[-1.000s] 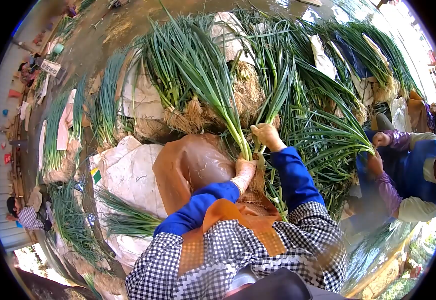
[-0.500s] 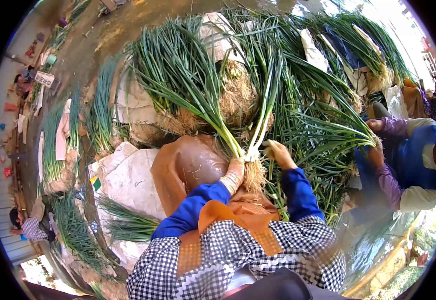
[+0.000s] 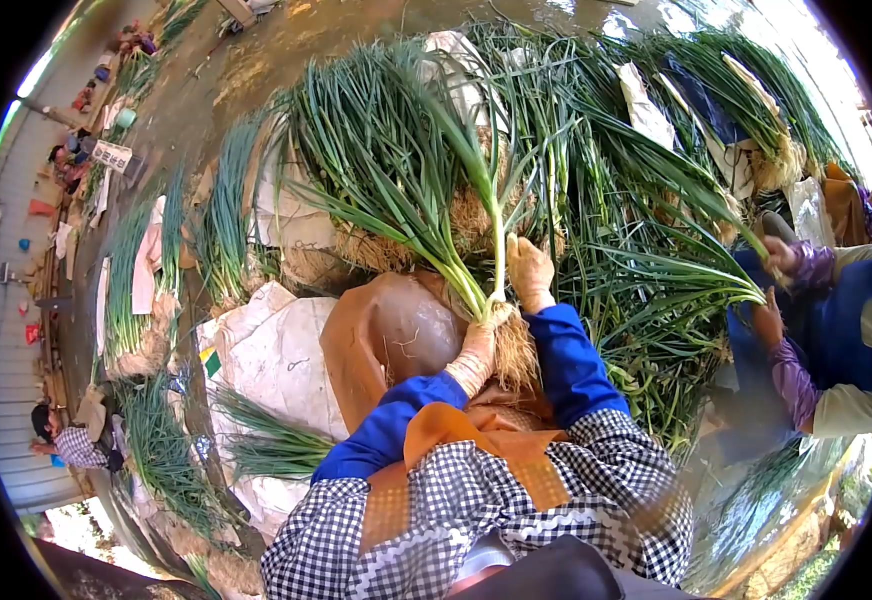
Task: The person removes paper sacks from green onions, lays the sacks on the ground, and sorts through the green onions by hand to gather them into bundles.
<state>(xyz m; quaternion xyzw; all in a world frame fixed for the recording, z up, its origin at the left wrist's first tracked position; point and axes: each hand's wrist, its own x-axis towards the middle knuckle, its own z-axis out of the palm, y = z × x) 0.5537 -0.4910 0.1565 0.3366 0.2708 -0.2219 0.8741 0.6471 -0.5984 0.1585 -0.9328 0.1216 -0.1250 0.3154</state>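
My left hand [image 3: 476,352] is closed round the lower stalks of a bunch of green onions [image 3: 443,245], above the brown apron over my lap. Pale roots [image 3: 516,355] hang from the bunch beside that hand. One white stalk [image 3: 499,245] rises upright from the bunch, its leaves spreading upward. My right hand [image 3: 530,268] is raised just right of this stalk, its fingers bent and close together; whether they hold anything is hidden.
Rows of green onions [image 3: 356,130] with root ends lie ahead. A white sack [image 3: 276,350] is at left, with loose onions [image 3: 274,440] on it. At right a co-worker's hands [image 3: 768,315] hold another bunch. Another person [image 3: 81,445] is far left.
My left hand keeps hold of the bunch. My right hand moved up and inward from beside the roots to near the upright stalk. The co-worker's upper hand moved away from the bunch's base.
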